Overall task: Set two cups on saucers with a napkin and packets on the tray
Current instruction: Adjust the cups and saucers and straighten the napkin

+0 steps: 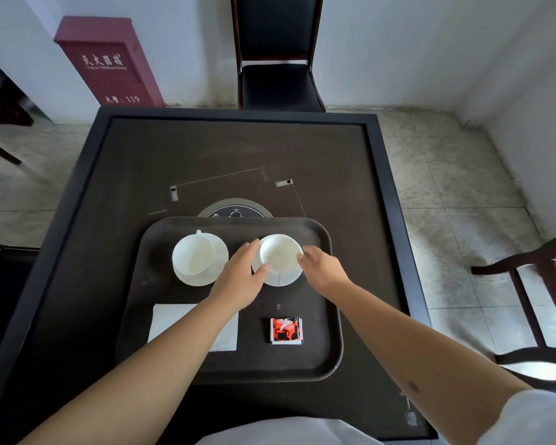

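Steadying a white cup (pixel 280 254) on its saucer (pixel 278 277) at the dark tray's (pixel 318 348) far right, the left hand (pixel 241 277) and right hand (pixel 318 268) touch its sides with loosely curved fingers. Another cup (pixel 193 255) sits left; a napkin (pixel 167 319) and red packet (pixel 285 330) lie nearer.

bare forearms, short white sleeve (pixel 527 415), white top.

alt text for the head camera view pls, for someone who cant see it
Both hands, left hand and right hand, hold a white cup over a saucer on a dark tray. A second cup sits on its saucer to the left, with a white napkin and a red packet nearer the person.
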A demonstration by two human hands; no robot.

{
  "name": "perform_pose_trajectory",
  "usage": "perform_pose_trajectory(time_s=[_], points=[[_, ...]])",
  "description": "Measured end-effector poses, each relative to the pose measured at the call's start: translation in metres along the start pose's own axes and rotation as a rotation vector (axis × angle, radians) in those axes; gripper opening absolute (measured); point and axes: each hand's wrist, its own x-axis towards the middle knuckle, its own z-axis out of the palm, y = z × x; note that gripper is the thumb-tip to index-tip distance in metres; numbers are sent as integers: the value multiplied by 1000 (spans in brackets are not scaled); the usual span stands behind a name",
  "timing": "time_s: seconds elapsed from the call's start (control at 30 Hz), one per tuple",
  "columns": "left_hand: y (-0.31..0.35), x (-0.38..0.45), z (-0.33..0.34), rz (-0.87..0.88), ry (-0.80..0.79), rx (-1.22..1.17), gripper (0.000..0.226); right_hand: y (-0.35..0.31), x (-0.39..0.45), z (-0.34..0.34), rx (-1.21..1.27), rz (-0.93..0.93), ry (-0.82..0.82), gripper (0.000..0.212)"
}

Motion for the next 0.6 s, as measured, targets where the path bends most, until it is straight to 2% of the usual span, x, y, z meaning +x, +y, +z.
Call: perform_pose_trajectory(time_s=[0.13,0.23,0.4,0.6], points=[[-9,-24,-7,176,61,462,63,14,-27,9,-282,-146,32,55],[-13,-43,-7,150,-25,620,78,26,-50,18,-542,-165,-8,75],[-11,-81,-10,136,-45,724,87,36,-82,29,-689,-230,48,100],[-1,-122,-19,111,-27,742,89,40,-110,29,-702,-259,106,102]])
